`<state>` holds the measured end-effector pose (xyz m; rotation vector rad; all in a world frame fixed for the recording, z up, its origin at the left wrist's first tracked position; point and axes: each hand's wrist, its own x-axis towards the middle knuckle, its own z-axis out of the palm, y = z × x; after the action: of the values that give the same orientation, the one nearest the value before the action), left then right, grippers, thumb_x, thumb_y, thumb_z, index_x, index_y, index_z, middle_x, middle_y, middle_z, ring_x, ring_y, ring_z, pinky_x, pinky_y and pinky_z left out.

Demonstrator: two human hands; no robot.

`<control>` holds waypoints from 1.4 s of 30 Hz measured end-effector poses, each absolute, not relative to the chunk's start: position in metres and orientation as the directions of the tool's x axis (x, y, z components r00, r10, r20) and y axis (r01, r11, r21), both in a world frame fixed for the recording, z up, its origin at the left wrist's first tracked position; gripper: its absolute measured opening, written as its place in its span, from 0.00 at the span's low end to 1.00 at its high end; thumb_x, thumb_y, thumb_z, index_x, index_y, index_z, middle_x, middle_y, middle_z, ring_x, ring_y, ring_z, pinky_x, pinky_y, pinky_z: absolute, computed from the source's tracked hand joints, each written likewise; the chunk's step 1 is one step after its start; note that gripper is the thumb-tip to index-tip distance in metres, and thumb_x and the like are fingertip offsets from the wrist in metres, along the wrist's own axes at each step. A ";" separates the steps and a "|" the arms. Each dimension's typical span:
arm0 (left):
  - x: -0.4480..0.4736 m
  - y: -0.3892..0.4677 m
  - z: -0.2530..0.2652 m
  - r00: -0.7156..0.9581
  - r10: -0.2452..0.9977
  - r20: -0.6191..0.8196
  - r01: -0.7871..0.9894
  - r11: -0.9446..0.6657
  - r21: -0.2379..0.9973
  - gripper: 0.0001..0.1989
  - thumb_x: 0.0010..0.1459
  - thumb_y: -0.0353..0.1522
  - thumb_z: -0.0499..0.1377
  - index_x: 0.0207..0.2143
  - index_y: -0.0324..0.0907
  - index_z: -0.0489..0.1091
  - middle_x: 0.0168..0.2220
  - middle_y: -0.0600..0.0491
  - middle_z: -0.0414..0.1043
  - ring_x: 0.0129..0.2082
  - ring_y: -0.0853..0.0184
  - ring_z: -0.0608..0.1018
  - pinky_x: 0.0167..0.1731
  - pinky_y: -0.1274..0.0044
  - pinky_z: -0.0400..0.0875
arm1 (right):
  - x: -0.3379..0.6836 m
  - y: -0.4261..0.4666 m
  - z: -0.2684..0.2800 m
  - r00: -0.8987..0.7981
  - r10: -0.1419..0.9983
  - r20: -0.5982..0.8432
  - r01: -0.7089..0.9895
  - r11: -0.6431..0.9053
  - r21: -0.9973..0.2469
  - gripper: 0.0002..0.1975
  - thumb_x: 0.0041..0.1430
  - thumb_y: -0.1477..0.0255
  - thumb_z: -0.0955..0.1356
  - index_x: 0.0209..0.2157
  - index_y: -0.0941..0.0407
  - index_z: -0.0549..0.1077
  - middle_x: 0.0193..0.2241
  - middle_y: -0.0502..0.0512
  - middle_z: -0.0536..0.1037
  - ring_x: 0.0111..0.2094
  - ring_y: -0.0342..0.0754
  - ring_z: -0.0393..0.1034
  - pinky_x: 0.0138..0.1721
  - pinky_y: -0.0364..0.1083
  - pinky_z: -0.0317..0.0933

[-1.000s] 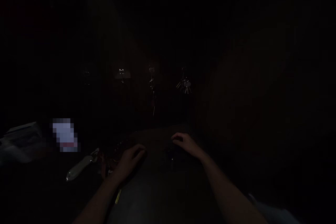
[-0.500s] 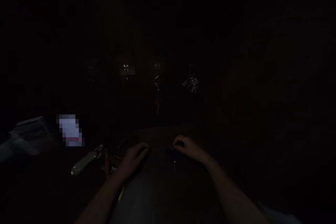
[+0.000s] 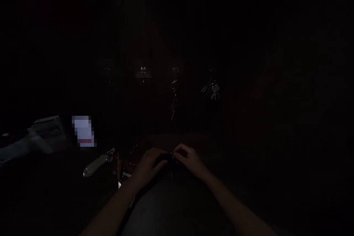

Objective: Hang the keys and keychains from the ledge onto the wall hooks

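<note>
The scene is very dark. My right hand [image 3: 190, 160] is closed in a pinch on a small dark object [image 3: 173, 161] with a thin, faintly shining piece hanging below; its kind is hard to make out. My left hand [image 3: 152, 162] reaches the same object from the left, thumb and fingers apart, and whether it touches is unclear. Beside my left forearm lies a tangle of brown straps and metal bits [image 3: 119, 166]. A pale, long key holder [image 3: 95, 166] with a metal clasp is left of that.
Metal hooks stand in a row at the back: a bare-looking one [image 3: 143, 73], one with a key ring [image 3: 174, 85], and one with a bunch of keys [image 3: 214, 89]. At left are a bright pixelated panel [image 3: 83, 129] and a pale box [image 3: 51, 132]. A grey surface [image 3: 155, 210] lies below.
My hands have come closer together, the right one moving left with the small dark object. The view has shifted, so the hooks and the left-hand items sit further right.
</note>
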<state>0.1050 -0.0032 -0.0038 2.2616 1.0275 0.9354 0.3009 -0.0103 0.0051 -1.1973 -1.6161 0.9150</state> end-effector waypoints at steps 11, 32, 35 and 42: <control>0.111 -0.006 0.000 0.496 0.771 0.399 0.468 -0.624 0.625 0.11 0.60 0.36 0.51 0.42 0.45 0.69 0.40 0.51 0.73 0.42 0.63 0.73 0.46 0.70 0.63 | 0.296 -0.010 0.001 -0.160 0.974 0.159 0.130 0.180 -0.975 0.08 0.50 0.65 0.68 0.29 0.55 0.69 0.19 0.45 0.71 0.22 0.42 0.67 0.27 0.42 0.61; 0.115 -0.004 0.006 0.391 0.879 0.273 0.389 -0.427 0.816 0.13 0.59 0.39 0.51 0.34 0.43 0.72 0.34 0.55 0.76 0.36 0.66 0.75 0.38 0.79 0.66 | 0.291 -0.014 0.002 -0.289 0.717 0.635 0.561 0.664 -0.495 0.04 0.55 0.74 0.65 0.30 0.53 0.71 0.30 0.53 0.74 0.34 0.48 0.68 0.40 0.50 0.60; 0.114 -0.003 0.006 0.396 0.878 0.270 0.416 -0.433 0.799 0.14 0.59 0.40 0.50 0.32 0.43 0.71 0.31 0.55 0.75 0.34 0.67 0.75 0.36 0.80 0.65 | 0.293 -0.016 0.006 -0.246 0.707 0.663 0.561 0.662 -0.497 0.05 0.57 0.74 0.64 0.30 0.53 0.72 0.30 0.54 0.74 0.35 0.48 0.67 0.39 0.49 0.61; 0.110 -0.003 0.010 0.374 0.903 0.212 0.501 -0.389 0.773 0.19 0.60 0.43 0.46 0.26 0.41 0.67 0.27 0.55 0.71 0.28 0.67 0.72 0.30 0.79 0.64 | 0.301 -0.016 0.016 -0.078 0.765 0.639 0.520 0.578 -0.629 0.06 0.58 0.71 0.63 0.29 0.54 0.70 0.28 0.52 0.73 0.31 0.45 0.69 0.34 0.44 0.62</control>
<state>0.1101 -0.0028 0.0100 2.0283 1.2065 0.8530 0.3009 -0.0160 0.0162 -1.0657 -1.7415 0.2867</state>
